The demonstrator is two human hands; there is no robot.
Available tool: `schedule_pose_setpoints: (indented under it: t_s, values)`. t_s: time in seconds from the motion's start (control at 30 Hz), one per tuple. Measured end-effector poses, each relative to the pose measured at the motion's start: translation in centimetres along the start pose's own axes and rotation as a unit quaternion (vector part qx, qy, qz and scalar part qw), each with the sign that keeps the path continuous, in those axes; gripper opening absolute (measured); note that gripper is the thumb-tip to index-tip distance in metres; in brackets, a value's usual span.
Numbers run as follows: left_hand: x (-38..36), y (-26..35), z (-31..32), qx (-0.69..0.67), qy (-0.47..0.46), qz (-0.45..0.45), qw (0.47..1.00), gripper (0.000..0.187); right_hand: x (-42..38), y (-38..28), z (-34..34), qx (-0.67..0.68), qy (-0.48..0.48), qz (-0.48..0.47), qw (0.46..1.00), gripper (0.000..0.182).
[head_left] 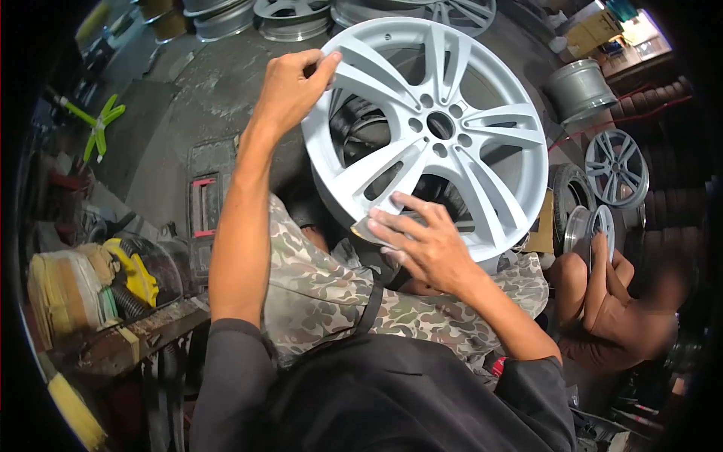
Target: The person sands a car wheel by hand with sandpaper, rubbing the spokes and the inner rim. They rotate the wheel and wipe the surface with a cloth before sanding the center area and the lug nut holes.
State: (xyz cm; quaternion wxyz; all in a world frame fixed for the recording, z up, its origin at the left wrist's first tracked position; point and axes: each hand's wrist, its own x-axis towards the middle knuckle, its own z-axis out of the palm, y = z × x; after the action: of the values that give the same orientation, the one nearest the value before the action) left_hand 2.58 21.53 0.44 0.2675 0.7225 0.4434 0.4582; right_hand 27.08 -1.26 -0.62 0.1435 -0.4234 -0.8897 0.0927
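Observation:
A large light-grey alloy wheel rim [482,218] with split double spokes is tilted in front of me, its lower edge near my lap. At its upper left edge, my left hand [292,87] is closed around the lip, thumb and fingers on the metal. Over the lower edge lies my right hand [429,245], fingers extended and pressing a thin dark piece of sandpaper [367,230] with a tan edge against the rim. Part of that piece is hidden beneath the fingers.
More wheel rims [294,16] lie along the back. To the right, a seated person [602,309] holds another rim beside a tire [570,200]. A green star-shaped stand [98,126], a black toolbox [209,203] and a bench with a yellow tool [134,271] are on the left.

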Motion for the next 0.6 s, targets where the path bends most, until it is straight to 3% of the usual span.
schedule_pose_setpoints:
  t_s: [0.03,0.13,0.27,0.33,0.37,0.47,0.53,0.6]
  values:
    - [0.1,0.2,-0.2,-0.004,-0.011,-0.035,0.999,0.046,-0.6,1.6,-0.2,-0.038,0.013,0.021,0.999,0.047]
    - [0.5,-0.1,-0.6,0.004,-0.007,-0.016,1.0,0.046,0.0,6.8,-0.2,-0.101,0.073,0.117,0.985,0.037]
    - [0.1,-0.4,-0.3,-0.023,-0.002,0.001,1.0,0.047,3.1,10.1,1.5,-0.04,0.185,0.174,0.966,0.03]
    - [0.0,-0.3,-0.8,0.002,-0.004,-0.013,1.0,0.048,4.2,8.4,2.3,0.015,0.173,0.206,0.963,0.031]
    - [0.1,-0.3,-0.9,0.0,-0.001,-0.015,1.0,0.048,4.7,6.5,2.9,0.022,0.194,0.186,0.963,0.032]
    - [0.5,-0.4,-0.9,-0.003,0.002,-0.02,1.0,0.048,5.1,1.4,3.5,-0.013,0.147,0.05,0.988,0.038]
    - [0.8,-0.7,-0.5,-0.009,-0.005,-0.024,1.0,0.048,5.2,0.2,2.2,-0.016,0.108,0.016,0.994,0.038]
    - [0.8,-1.2,-0.8,-0.001,-0.002,-0.025,1.0,0.046,5.4,3.8,1.9,-0.061,0.123,0.079,0.987,0.037]
